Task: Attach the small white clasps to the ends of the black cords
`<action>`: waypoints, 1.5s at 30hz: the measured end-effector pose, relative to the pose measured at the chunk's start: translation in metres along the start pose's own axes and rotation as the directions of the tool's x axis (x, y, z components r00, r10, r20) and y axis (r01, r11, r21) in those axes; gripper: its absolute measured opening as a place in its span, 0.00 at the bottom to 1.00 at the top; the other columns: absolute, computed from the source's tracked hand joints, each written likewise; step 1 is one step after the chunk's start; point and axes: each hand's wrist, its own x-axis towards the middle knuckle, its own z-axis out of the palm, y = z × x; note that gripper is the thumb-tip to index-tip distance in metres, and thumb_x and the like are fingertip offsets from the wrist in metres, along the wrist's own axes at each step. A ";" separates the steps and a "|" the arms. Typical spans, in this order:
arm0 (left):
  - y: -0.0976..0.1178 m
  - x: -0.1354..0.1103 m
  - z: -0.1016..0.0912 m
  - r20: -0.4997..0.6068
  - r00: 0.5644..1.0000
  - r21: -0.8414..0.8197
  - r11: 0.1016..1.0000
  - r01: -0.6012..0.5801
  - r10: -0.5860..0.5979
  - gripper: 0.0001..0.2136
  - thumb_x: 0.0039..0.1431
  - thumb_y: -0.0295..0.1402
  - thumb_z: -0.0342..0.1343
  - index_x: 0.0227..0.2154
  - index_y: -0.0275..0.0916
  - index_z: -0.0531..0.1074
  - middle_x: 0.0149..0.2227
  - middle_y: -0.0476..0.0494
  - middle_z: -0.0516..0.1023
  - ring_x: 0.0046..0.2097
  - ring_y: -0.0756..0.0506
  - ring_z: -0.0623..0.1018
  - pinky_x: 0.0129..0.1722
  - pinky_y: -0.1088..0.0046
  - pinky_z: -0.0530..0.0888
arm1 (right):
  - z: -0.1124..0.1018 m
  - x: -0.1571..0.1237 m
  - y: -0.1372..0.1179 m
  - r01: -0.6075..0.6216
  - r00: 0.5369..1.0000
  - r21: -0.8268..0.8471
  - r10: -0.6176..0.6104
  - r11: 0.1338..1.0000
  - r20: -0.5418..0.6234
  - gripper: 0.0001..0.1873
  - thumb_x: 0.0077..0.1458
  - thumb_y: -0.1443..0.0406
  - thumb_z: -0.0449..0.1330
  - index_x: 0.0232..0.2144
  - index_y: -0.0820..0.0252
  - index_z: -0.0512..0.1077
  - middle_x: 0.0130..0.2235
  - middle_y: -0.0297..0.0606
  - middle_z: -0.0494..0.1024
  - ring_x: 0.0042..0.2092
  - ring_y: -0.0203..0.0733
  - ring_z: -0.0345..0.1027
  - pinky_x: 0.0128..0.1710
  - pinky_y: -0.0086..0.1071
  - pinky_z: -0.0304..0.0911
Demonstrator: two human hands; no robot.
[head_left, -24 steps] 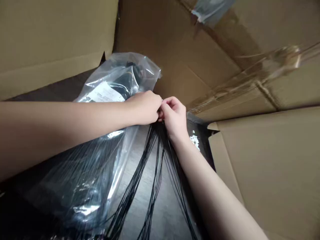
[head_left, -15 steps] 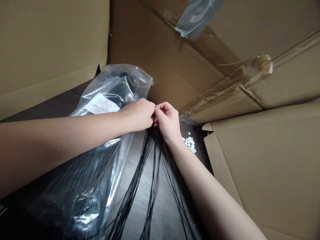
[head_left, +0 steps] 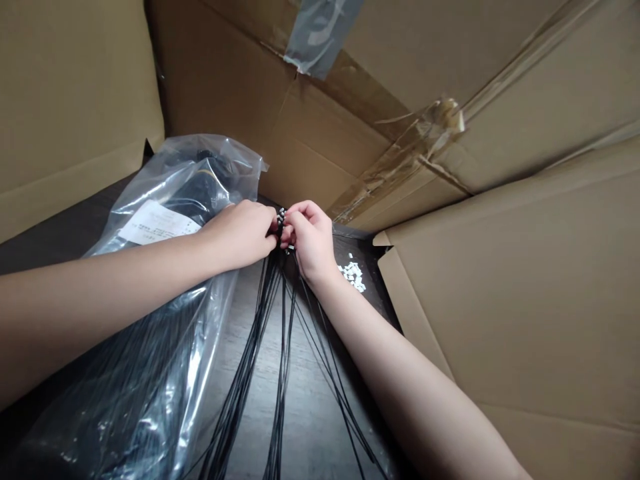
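Head view: hands at centre frame
My left hand: fingers pinching black cords at top
My right hand: fingers pinching same ends

The black cords are thin, glossy strands, bunched tight at their far ends, where small pale tips show, near the tabletop's far edge. They fan out flat toward its near edge.

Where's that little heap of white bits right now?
Head view, centre-right: the white bits lie on the dark table just right of the right hand's wrist, between the black cords and the cardboard flap's corner.
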 end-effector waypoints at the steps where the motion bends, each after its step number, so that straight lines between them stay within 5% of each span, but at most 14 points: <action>1: -0.001 0.000 0.000 -0.003 1.000 -0.008 1.000 -0.001 0.001 0.12 0.54 0.34 0.51 0.35 0.39 0.77 0.34 0.42 0.80 0.38 0.40 0.79 0.37 0.65 0.70 | -0.001 0.001 0.000 -0.004 0.999 0.047 0.006 0.999 -0.044 0.02 0.45 0.68 0.56 0.24 0.58 0.64 0.18 0.21 0.64 0.17 0.27 0.58 0.16 0.22 0.57; 15: 0.000 0.002 0.001 0.001 1.000 -0.068 0.998 0.006 -0.006 0.08 0.54 0.32 0.52 0.30 0.40 0.76 0.33 0.46 0.80 0.35 0.44 0.77 0.36 0.68 0.67 | -0.004 0.008 -0.003 -0.071 0.970 0.235 0.122 0.969 -0.210 0.05 0.45 0.73 0.55 0.24 0.60 0.65 0.19 0.23 0.66 0.18 0.25 0.58 0.17 0.21 0.54; 26: 0.000 0.003 -0.002 -0.103 0.992 -0.243 0.969 0.045 -0.072 0.07 0.58 0.32 0.53 0.32 0.40 0.77 0.32 0.49 0.81 0.36 0.46 0.79 0.36 0.71 0.69 | -0.004 0.005 0.003 -0.032 0.999 0.034 0.030 0.999 0.037 0.04 0.50 0.68 0.60 0.30 0.59 0.68 0.22 0.23 0.68 0.20 0.25 0.60 0.17 0.21 0.57; 34: 0.003 0.002 -0.007 -0.154 0.982 -0.285 0.957 0.059 -0.107 0.02 0.55 0.30 0.58 0.29 0.39 0.76 0.30 0.49 0.81 0.35 0.47 0.79 0.38 0.72 0.70 | -0.005 0.003 0.002 -0.020 0.997 -0.015 0.021 1.000 0.075 0.07 0.51 0.63 0.60 0.33 0.59 0.68 0.24 0.23 0.68 0.18 0.24 0.56 0.16 0.21 0.56; 45: 0.005 -0.001 -0.012 -0.242 0.961 -0.323 0.945 0.049 -0.133 0.10 0.59 0.31 0.54 0.35 0.41 0.80 0.34 0.47 0.83 0.40 0.45 0.80 0.43 0.68 0.72 | -0.003 0.003 0.000 -0.047 0.996 0.009 0.046 0.999 0.074 0.11 0.47 0.60 0.64 0.33 0.60 0.71 0.24 0.24 0.68 0.20 0.24 0.57 0.17 0.20 0.57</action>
